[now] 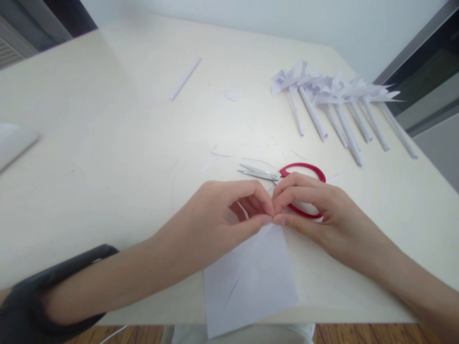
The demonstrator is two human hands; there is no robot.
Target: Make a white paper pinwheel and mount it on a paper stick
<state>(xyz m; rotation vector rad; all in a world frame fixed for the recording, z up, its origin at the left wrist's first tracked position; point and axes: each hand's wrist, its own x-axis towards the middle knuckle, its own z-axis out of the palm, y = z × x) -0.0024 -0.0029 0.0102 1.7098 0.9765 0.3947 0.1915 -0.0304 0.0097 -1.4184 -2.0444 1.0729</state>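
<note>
A white sheet of paper point(251, 277) lies at the near edge of the table and hangs a little over it. My left hand point(222, 215) and my right hand point(319, 210) meet above its far edge, fingertips pinched together on the paper's top corner. Both hands are closed in a pinch. Just behind my right hand lie red-handled scissors point(283, 174), blades pointing left, part of one handle hidden by my fingers.
Several white paper pinwheels on rolled paper sticks point(337, 110) lie in a row at the far right. A single rolled paper stick point(184, 79) lies far centre. Small paper scraps point(218, 153) are scattered mid-table. A flat grey object point(14, 143) sits at the left edge.
</note>
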